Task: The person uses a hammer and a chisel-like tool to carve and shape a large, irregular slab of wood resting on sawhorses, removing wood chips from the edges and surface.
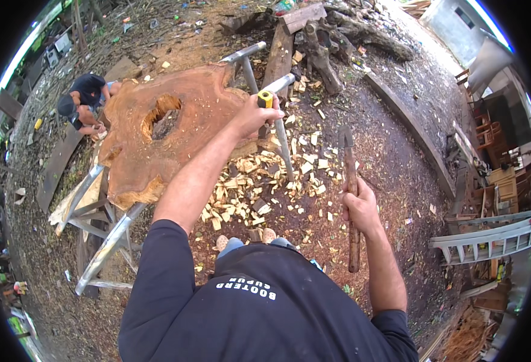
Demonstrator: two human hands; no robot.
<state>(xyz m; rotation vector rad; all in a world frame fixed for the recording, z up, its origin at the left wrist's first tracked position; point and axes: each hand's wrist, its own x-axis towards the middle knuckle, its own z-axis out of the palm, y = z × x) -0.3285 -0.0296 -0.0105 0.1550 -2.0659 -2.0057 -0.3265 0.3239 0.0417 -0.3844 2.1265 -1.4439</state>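
My left hand (258,115) grips the yellow-and-black handle (265,98) of a chisel-like tool, its lower end hidden by the hand and slab edge. Below it lies the right edge of a broad live-edge wooden slab (193,115). A ragged hole goes through the slab left of its middle. My right hand (360,203) is closed around the wooden shaft of a hammer or hatchet (349,167). Its flat metal head points away from me, and this tool is held apart from the slab, over the ground.
Metal trestles (107,253) hold up the slab. Pale wood chips (247,181) litter the ground ahead of my feet. A person (86,99) crouches at the slab's far left, hands near its edge. Right are a long beam (415,131) and a ladder (487,244); tree roots (324,59) lie ahead.
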